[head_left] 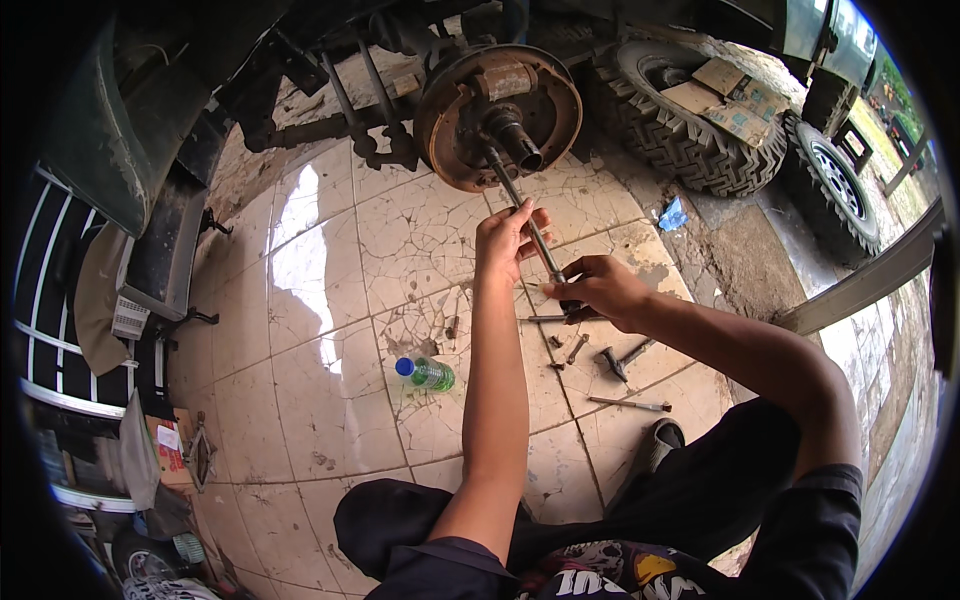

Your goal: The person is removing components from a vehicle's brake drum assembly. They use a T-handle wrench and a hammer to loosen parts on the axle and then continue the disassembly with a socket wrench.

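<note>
A long metal extension bar (511,190) slants from the rusty drum brake assembly (548,110), its far tip at the lower part near the hub, though the exact contact is hidden. My left hand (508,240) is closed round the bar's middle. At the near end, my right hand (603,290) grips the bar with its fingers bent over a dark end piece. Below that hand is a thin metal rod (545,318), partly covered. On the tiles nearby lie a small spanner (578,348), a hammer (622,362) and a slim brush-like tool (632,404).
A green-tinted bottle with a blue cap (428,374) lies left of my left forearm. A large tyre (700,150) with cardboard on it rests at the far right, near a blue scrap (673,214). Vehicle suspension rods (345,100) hang at the far left. The floor tiles are cracked.
</note>
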The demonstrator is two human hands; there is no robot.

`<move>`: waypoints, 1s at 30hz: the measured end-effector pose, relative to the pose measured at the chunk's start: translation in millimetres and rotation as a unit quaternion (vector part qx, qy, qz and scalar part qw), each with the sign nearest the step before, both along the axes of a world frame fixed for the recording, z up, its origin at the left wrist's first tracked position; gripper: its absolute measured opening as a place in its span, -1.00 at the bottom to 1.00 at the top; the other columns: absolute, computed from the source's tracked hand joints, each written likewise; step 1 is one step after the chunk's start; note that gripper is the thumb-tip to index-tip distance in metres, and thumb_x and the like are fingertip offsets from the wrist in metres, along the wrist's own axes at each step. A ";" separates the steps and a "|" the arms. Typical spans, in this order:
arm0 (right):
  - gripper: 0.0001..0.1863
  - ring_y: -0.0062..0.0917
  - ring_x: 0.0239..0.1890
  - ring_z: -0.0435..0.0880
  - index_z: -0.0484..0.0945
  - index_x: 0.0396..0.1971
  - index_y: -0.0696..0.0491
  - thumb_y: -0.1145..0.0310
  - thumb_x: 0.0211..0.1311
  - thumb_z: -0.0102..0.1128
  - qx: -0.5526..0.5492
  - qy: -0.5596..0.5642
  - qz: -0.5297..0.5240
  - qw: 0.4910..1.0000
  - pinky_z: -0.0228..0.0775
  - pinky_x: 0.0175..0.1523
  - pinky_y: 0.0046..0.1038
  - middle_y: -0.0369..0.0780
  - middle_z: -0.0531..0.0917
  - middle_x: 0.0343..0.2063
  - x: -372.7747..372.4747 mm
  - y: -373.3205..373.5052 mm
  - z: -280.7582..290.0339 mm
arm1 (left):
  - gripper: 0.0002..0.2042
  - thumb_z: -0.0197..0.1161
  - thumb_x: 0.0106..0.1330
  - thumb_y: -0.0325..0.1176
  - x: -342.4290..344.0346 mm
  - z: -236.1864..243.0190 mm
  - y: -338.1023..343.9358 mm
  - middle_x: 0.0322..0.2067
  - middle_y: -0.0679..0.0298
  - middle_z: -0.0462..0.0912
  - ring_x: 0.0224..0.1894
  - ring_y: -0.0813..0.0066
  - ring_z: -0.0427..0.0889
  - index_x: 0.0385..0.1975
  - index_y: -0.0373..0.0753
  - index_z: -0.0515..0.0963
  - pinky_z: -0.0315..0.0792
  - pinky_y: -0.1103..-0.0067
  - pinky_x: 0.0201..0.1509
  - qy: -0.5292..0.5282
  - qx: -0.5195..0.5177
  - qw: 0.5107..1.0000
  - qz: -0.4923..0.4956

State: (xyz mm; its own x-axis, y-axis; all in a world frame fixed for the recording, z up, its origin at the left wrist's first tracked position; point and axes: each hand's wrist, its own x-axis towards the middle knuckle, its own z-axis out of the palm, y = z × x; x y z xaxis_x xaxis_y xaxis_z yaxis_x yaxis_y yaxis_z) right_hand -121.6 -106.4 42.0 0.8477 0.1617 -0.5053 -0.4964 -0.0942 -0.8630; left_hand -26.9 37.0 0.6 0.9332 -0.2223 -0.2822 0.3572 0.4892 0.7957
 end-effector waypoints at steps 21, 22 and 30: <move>-0.61 -0.46 -0.35 0.63 0.44 -0.23 0.32 0.31 0.09 0.30 0.157 0.063 0.007 0.986 0.59 -0.22 -0.44 -0.11 0.56 -0.36 -3.1 2.5 1.5 | -0.79 0.05 0.28 -0.46 7.9 -8.6 4.9 -0.26 0.00 0.61 -0.18 0.25 0.63 -0.18 -0.48 0.41 0.55 0.42 -0.05 -0.011 -0.099 0.995 -0.006; -0.61 -0.45 -0.35 0.63 0.43 -0.23 0.34 0.33 0.11 0.28 0.147 0.047 0.018 0.988 0.59 -0.22 -0.44 -0.10 0.56 -0.36 -2.9 2.2 2.2 | -0.79 0.05 0.28 -0.45 9.0 -11.2 7.4 -0.26 0.00 0.61 -0.17 0.25 0.63 -0.18 -0.47 0.41 0.55 0.42 -0.04 -0.015 -0.129 0.991 -0.019; -0.67 -0.49 -0.44 0.59 0.46 -0.25 0.32 0.33 0.17 0.22 -0.049 -0.062 -0.011 0.997 0.55 -0.32 -0.48 -0.19 0.53 -0.45 -4.2 8.3 -2.7 | -0.82 0.13 0.26 -0.42 2.2 5.4 -4.4 -0.39 0.18 0.64 -0.34 0.35 0.66 -0.27 -0.43 0.48 0.58 0.46 -0.15 -0.036 0.143 0.986 0.071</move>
